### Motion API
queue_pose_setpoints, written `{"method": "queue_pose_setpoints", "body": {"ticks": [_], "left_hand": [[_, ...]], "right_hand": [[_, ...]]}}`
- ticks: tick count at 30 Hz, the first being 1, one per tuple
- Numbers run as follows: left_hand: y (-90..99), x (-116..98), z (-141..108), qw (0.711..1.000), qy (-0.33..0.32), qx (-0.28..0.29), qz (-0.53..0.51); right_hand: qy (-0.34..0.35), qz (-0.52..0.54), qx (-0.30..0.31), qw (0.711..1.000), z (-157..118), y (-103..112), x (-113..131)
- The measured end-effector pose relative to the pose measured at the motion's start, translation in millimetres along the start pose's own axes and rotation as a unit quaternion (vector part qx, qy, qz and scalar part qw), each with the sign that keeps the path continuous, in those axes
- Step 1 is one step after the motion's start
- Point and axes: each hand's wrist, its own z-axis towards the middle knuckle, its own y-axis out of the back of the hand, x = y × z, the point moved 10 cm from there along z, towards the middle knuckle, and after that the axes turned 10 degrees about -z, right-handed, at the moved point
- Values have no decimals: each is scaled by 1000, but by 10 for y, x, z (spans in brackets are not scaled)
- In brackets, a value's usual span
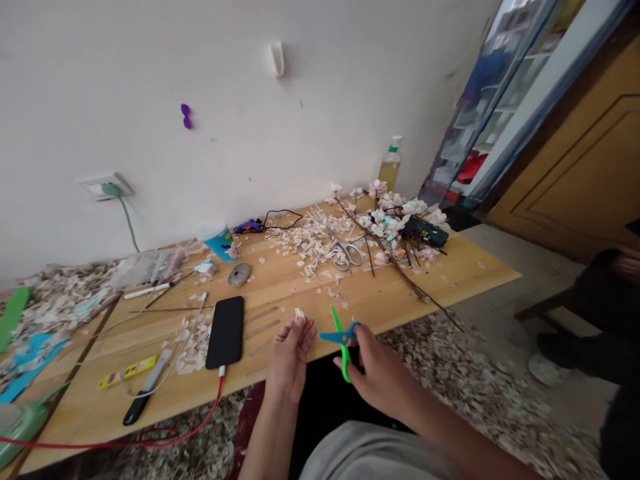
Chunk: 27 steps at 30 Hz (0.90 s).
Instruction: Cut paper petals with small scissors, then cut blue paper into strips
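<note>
Between the thumb and fingers of my left hand (293, 350) is a small pale petal-like piece (299, 313). My right hand (377, 360) grips a pair of scissors (342, 339) with blue and green parts, their blades spread apart. The blade tips point up and toward my left hand, a short gap from it. Both hands are over the table's front edge, above my lap. Beyond them, a pair of grey-handled scissors (345, 255) lies among pale shavings (313, 243).
On the wooden table (280, 287) lie a black phone (225, 332) with a red cable, a utility knife (149, 388), a blue cup (220, 243) and flowering branches (390, 217). A bottle (390, 167) stands by the wall. Another person's dark-clothed legs (583, 327) are at the right.
</note>
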Motion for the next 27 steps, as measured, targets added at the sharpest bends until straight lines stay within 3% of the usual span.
{"method": "queue_pose_setpoints", "body": {"ticks": [3,7,15,20,27], "left_hand": [[-8,30,-113,1000,-14,-11,-9],[-8,45,-196,998,-50,-19,-24],[53,228,-224,999,-31,-15,22],[169,190,-200,996,-71,-25,43],[148,170,-187,997,-71,-17,21]], "right_hand": [[-1,28,28,999,34,-231,189],[-25,34,49,998,66,-388,195],[-30,23,76,996,85,-500,188],[-24,13,70,997,77,-520,185],[-28,2,59,998,104,-497,175]]}}
